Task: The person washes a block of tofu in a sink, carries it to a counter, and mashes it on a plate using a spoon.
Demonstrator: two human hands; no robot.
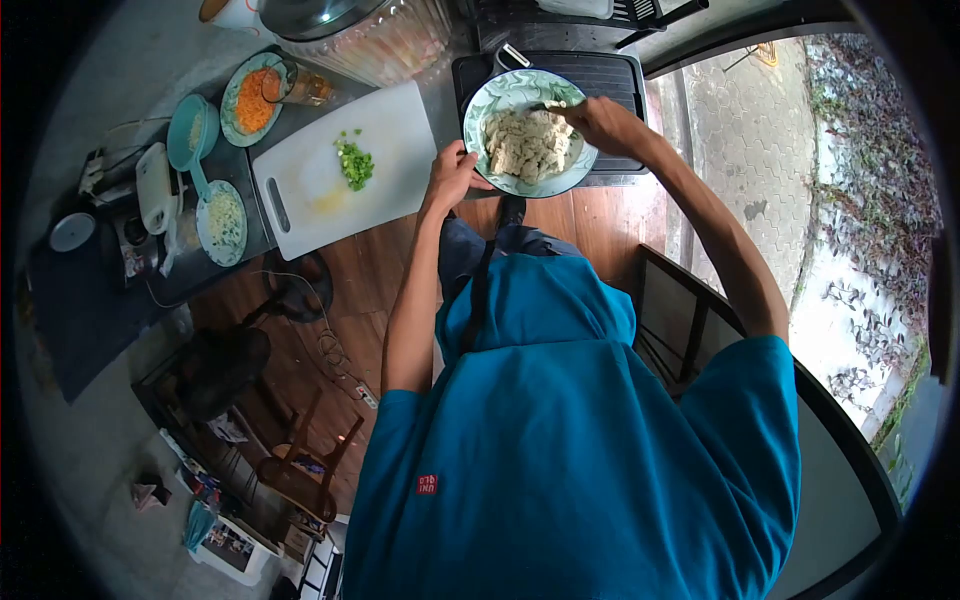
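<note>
A green-and-white patterned bowl [477, 160] holds a heap of pale, crumbly food like mashed tofu [527, 146]. My left hand [453, 180] grips the bowl's rim at its lower left, thumb bent near the edge. Over the bowl's right side, my right hand [598, 124] is closed round a utensil [543, 106] whose short, dark part shows above the food; cannot tell if it is a spoon or a fork. Left of the bowl lies a white cutting board [390, 125] with chopped green onion [356, 168] on it.
Beyond the board stand a plate of shredded carrot [256, 100], a glass [306, 90], a teal strainer [184, 130] and a plate of chopped pale pieces [222, 224]. A large clear jar [370, 45] is at the back. A black griddle [625, 100] lies under the bowl.
</note>
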